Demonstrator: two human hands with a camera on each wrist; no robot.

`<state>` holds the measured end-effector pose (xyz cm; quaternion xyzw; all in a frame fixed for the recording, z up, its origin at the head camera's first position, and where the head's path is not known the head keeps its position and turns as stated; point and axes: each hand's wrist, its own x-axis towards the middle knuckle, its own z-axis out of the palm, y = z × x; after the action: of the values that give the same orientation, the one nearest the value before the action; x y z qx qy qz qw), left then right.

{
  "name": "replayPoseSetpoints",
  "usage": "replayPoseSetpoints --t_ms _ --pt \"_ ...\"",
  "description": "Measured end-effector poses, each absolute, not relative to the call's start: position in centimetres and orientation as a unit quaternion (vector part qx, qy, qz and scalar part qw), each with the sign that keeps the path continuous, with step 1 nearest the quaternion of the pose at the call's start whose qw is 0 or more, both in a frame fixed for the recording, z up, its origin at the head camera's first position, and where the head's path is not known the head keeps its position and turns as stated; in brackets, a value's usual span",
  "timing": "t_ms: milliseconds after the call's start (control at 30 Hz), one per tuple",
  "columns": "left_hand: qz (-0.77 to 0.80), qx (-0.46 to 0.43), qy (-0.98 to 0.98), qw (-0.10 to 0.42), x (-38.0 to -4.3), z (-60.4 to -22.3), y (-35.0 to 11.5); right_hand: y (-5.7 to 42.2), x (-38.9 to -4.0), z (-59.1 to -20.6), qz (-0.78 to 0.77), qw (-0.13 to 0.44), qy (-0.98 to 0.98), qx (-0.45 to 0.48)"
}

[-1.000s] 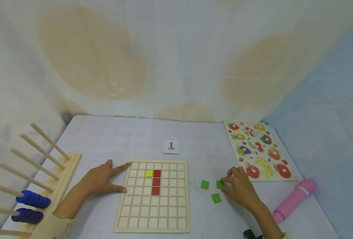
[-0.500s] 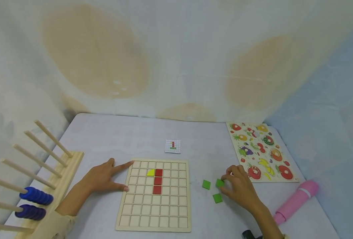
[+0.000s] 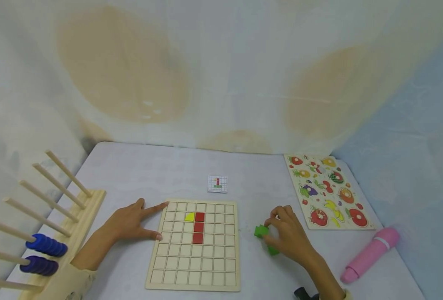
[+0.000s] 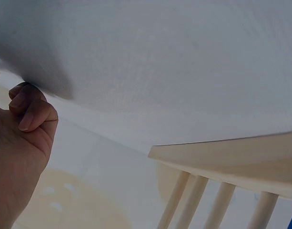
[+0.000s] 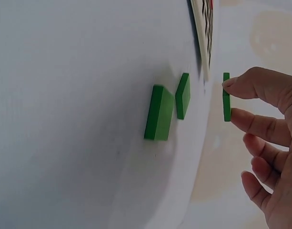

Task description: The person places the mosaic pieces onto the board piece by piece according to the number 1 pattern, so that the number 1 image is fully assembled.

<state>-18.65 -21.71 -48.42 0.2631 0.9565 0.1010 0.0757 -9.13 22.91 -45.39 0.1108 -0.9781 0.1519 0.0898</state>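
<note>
My right hand pinches a thin square green tile between thumb and finger, lifted above the tablecloth. Two more green tiles lie below it: one tile is farther off and another tile nearer in the right wrist view. My left hand touches the left edge of a wooden grid board with index finger and thumb spread; its other fingers are curled under. Set in the board's cells are a column of red tiles and a yellow tile with a rounded corner, beside the top red one.
A small printed pattern card lies behind the board. At left stands a wooden peg rack with blue rings. A fruit puzzle board lies at right, with a pink cylindrical object in front of it.
My right hand has lifted a green tile off the cloth and moved left, over the other green tiles. The left hand stays at the board's edge.
</note>
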Motion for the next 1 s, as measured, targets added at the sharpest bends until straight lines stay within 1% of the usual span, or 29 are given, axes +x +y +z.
replayPoseSetpoints --t_ms 167,467,767,1000 --pt "0.106 0.266 0.955 0.075 -18.6 -48.4 -21.7 21.6 -9.4 -45.6 0.149 0.079 -0.978 0.121" --pt "0.111 0.266 0.954 0.078 -18.5 -48.1 -21.6 19.3 -9.4 -45.8 0.155 0.101 -0.967 0.173" --pt "0.112 0.267 0.955 0.070 -18.5 -48.3 -21.7 16.2 -9.5 -45.5 0.135 0.099 -0.957 0.237" --pt "0.113 0.264 0.955 0.072 -18.6 -48.4 -21.8 13.4 -9.9 -45.3 0.153 0.094 -0.944 0.275"
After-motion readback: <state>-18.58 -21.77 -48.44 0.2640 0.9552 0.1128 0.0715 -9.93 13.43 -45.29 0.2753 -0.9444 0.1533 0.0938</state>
